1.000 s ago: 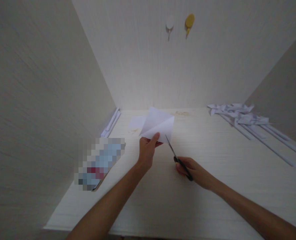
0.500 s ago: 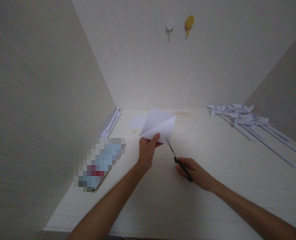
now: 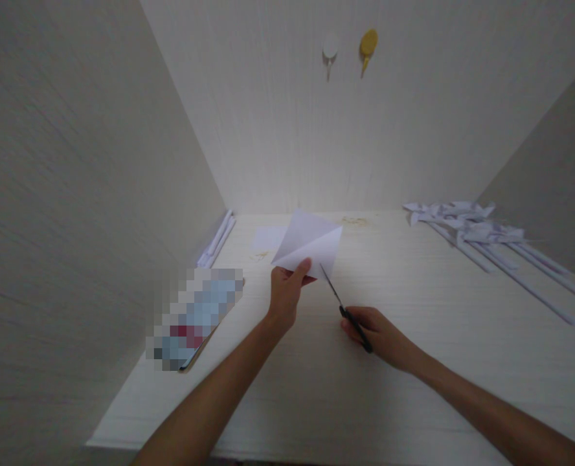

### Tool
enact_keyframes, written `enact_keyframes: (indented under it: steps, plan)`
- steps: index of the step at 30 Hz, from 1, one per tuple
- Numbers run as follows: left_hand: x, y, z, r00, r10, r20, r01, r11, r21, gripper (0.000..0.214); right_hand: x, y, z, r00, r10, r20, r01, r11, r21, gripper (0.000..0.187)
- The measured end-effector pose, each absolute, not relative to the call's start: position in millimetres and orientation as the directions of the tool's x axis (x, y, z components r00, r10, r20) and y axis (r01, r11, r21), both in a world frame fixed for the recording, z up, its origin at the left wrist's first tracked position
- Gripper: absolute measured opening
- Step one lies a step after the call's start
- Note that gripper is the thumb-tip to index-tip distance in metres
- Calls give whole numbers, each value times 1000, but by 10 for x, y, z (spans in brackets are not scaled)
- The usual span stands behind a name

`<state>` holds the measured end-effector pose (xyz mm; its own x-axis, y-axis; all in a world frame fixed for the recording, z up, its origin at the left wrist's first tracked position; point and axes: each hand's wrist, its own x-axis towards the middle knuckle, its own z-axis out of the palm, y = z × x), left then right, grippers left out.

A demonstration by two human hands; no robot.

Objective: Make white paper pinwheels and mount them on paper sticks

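Observation:
A white square of paper point(image 3: 311, 239) with a diagonal crease is raised above the table, one corner pointing away from me. My left hand point(image 3: 287, 291) pinches its near edge, thumb on top and fingers underneath. In my right hand point(image 3: 372, 330) is a pair of scissors point(image 3: 355, 325) with black handles. The blades lie over the near right part of the paper, their tip a little right of my left thumb. Whether the paper sits between the blades I cannot tell.
White paper pinwheels point(image 3: 467, 220) on rolled paper sticks lie at the right. Rolled paper tubes point(image 3: 217, 238) rest by the left wall, near a flat sheet point(image 3: 265, 237). A pixelated phone-like object point(image 3: 200, 323) lies at the left. Thin tan strands point(image 3: 355, 221) lie at the back.

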<state>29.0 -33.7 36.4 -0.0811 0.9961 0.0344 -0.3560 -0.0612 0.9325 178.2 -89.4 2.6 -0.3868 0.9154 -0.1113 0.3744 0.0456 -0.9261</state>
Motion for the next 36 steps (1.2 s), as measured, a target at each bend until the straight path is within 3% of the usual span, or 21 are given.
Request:
enact_keyframes:
  steps: [36]
  plan:
    - [285, -324, 341, -86, 996, 6, -357, -37, 933, 17, 1790, -888, 8, -351, 927, -134, 415, 26, -909, 36]
